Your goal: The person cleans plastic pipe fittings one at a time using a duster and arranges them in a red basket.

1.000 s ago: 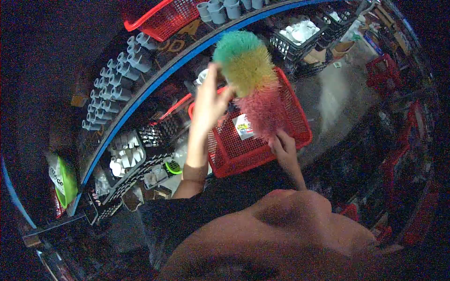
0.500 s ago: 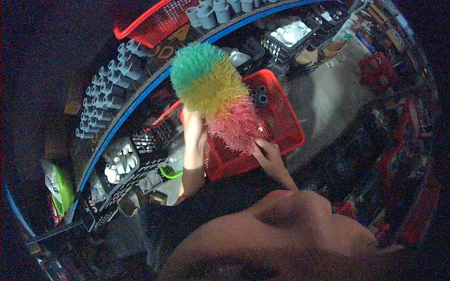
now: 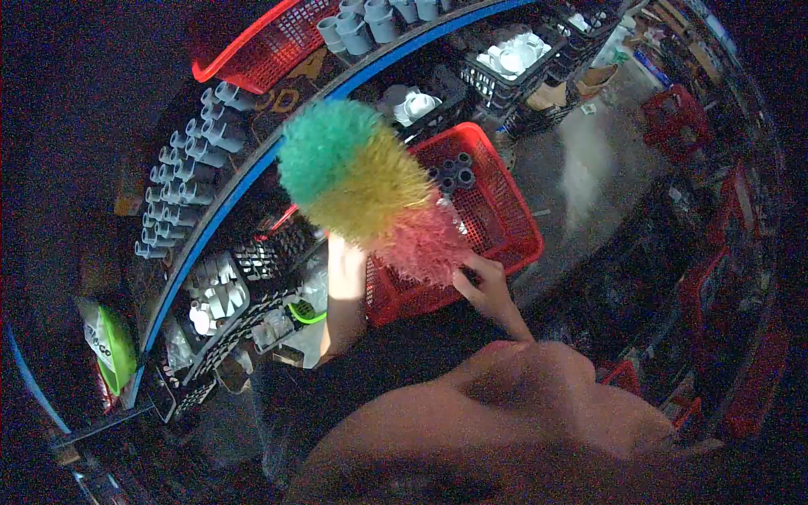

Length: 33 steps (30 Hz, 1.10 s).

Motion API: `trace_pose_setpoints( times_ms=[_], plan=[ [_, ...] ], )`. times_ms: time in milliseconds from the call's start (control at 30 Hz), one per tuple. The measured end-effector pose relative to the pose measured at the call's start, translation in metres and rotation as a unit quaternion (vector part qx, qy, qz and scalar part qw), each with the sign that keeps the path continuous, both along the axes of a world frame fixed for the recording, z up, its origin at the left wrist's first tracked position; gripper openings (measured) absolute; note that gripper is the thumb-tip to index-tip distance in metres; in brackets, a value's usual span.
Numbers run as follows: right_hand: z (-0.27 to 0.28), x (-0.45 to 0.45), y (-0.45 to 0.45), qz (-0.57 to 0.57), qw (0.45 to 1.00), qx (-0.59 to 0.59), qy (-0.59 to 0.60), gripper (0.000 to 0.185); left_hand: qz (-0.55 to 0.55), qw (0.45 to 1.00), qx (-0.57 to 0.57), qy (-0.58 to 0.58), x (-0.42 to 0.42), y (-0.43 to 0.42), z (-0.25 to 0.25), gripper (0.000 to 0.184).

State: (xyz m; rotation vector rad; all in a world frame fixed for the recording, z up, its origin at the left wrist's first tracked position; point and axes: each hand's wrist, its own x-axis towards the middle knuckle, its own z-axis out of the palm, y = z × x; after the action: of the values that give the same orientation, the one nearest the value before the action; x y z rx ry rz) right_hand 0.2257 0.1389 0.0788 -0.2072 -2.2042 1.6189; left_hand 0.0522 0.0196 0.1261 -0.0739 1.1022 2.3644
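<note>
A fluffy duster (image 3: 370, 181) in green, yellow and pink bands slants across the middle of the head view, its green end at the upper left. My right hand (image 3: 486, 288) is closed on the pink lower end, where the fingers pinch it; no handle shows. On the left, my left hand (image 3: 345, 263) is up against the underside of the yellow part, with its fingers hidden behind the fluff. Below the duster stands a red plastic basket (image 3: 523, 206), partly covered by it. Several grey pipe fittings (image 3: 457, 172) lie inside the basket.
Rows of grey pipe fittings (image 3: 181, 172) stand on a blue-edged table (image 3: 220, 206), beside another red basket (image 3: 252, 46). Black crates with white fittings (image 3: 513, 57) are beneath the far edge. More white parts (image 3: 217, 290) and a green bag (image 3: 114, 349) are at the left.
The duster's green end has swung down and to the left, uncovering more of the fittings in the basket. My left hand has dropped slightly; my right hand stays almost in place.
</note>
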Motion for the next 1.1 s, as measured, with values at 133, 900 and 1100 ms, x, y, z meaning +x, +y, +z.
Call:
trace_pose_setpoints(
  times_ms=[133,900,1100],
  plan=[
    [0.006,-0.004,0.002,-0.041,0.997,-0.060,-0.006,0.019,-0.099,0.983,-0.150,-0.039,0.028,0.006,0.007,0.027],
    [-0.005,-0.013,-0.005,-0.004,0.949,-0.301,-0.092,0.011,0.015,0.917,-0.175,0.358,0.022,0.019,-0.018,0.021],
    [-0.017,-0.011,-0.022,0.040,0.974,-0.210,-0.080,0.016,0.226,0.879,-0.220,0.358,-0.011,0.012,-0.005,0.015]
  ],
)
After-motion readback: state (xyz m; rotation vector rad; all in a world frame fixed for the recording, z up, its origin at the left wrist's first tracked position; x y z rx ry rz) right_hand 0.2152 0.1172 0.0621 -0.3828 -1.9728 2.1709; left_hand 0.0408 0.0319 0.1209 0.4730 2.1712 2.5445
